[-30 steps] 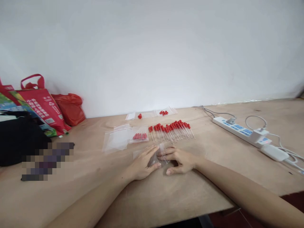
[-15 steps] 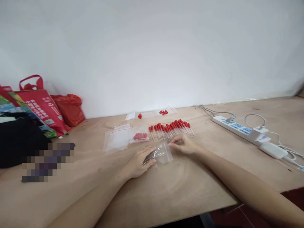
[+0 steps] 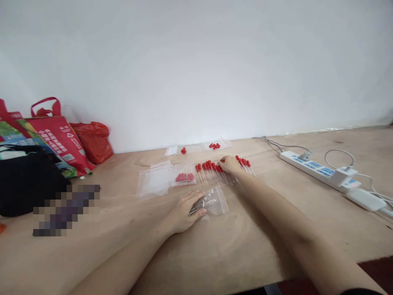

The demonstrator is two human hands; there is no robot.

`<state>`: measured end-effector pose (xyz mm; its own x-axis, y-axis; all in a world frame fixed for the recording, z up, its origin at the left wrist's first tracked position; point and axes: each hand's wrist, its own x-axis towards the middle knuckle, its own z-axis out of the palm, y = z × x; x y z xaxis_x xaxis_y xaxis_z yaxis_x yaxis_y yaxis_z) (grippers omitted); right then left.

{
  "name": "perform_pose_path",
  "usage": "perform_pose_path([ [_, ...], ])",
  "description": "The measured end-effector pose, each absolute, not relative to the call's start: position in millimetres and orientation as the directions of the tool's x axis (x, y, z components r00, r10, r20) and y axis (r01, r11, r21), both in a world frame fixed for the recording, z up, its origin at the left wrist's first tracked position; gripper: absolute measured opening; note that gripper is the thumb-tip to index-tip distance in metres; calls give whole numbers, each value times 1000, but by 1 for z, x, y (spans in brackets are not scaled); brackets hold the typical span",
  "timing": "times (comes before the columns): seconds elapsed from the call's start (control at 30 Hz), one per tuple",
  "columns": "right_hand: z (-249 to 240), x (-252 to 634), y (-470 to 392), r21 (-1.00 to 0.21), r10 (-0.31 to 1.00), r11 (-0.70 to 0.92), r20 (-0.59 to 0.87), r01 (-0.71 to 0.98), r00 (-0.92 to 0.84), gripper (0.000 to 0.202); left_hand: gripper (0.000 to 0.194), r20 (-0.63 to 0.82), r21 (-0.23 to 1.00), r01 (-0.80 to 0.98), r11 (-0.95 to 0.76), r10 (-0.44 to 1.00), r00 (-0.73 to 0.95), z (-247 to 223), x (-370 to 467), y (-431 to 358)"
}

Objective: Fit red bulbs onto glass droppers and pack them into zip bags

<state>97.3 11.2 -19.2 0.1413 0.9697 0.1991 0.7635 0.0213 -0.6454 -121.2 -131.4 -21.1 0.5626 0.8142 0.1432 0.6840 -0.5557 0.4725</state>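
Note:
Near the middle of the table my left hand (image 3: 188, 211) holds a clear zip bag (image 3: 217, 200) against the wood, thumb on its near side and fingers on its far side. My right hand (image 3: 230, 164) reaches over a row of clear droppers with red bulbs (image 3: 211, 167), its fingers bent together at the bulbs; whether they grip one is hidden. Left of the row lies a clear bag with several red-bulbed droppers (image 3: 184, 177), beside a stack of flat clear bags (image 3: 155, 180).
Two filled bags with red-bulbed pieces (image 3: 214, 146) lie by the wall. A white power strip (image 3: 316, 169) with chargers and cables sits at the right. Red bags (image 3: 61, 139) and a black bag (image 3: 27, 180) stand at the left.
My right hand has left the edge of the clear bag and moved forward onto the row of droppers. My left hand stays on the bag. The view has shifted slightly.

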Motion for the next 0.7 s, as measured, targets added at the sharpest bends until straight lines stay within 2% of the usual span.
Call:
perform_pose_path([
  [0.13,-13,103,14,-719,963,59,224,693,151,11,50,121,459,710,-534,829,546,-21,-121,-131],
  [0.27,-2,124,3,-804,947,103,259,585,190,17,52,115,454,717,-529,833,541,-20,-120,-131],
  [0.37,-6,140,-21,-942,932,165,246,291,266,13,51,137,461,709,-535,832,538,-20,-119,-131],
  [0.47,-19,142,-51,-989,943,149,148,20,300,17,50,149,462,702,-542,828,541,-19,-118,-131],
  [0.7,-29,110,-89,-961,975,6,-56,-277,216,16,50,138,465,715,-522,840,524,-18,-116,-132],
])
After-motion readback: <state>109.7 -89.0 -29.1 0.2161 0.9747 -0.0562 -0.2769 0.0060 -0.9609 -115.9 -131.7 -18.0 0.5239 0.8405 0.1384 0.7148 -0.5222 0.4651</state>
